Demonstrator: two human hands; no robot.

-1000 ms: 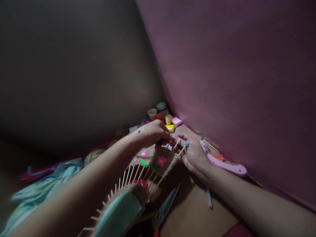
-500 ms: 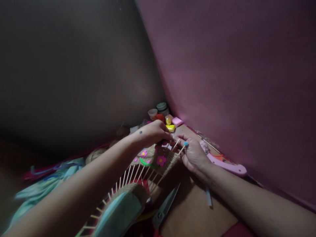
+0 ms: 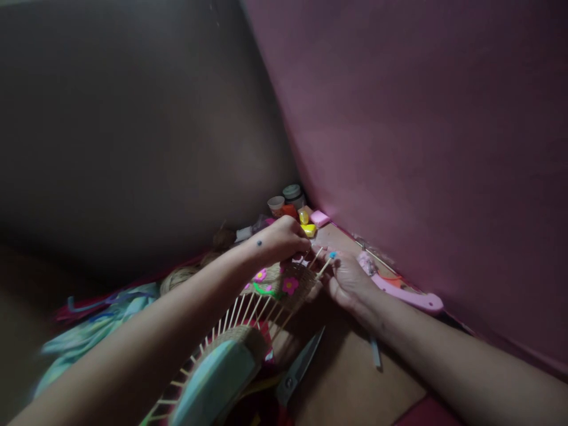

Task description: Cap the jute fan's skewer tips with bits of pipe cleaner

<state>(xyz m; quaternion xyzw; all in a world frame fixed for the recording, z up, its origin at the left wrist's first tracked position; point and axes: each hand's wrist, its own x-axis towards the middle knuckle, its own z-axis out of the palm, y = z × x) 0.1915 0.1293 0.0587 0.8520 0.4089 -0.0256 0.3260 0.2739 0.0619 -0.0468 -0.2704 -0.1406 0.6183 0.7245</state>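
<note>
A curved basket-like piece of thin wooden sticks and woven twine [image 3: 299,299] spans the middle, decorated with pink flowers [image 3: 290,286] and a green vine shape. Its green-blue padded-looking base [image 3: 217,376] is nearest to me. At the far end of the woven band, my left hand [image 3: 288,239] is closed in a pinch; what lies between its fingertips is hidden. My right hand [image 3: 348,278] grips the band's far right edge, beside two protruding sticks, one with a blue tip [image 3: 332,255]. The two hands' fingertips are close together.
Scissors [image 3: 302,367] lie below the piece on the brown surface [image 3: 355,361]. A pink glue gun-like tool [image 3: 410,296] lies right, along the pink wall. A cup [image 3: 276,204], a jar [image 3: 293,194] and yellow packets [image 3: 307,229] stand in the corner; patterned cloth [image 3: 106,319] lies left.
My left hand and forearm have shifted slightly right in view. The blue-tipped stick sits slightly higher and further left, and my right fingers have moved a little. Both hands stay at the band's edge.
</note>
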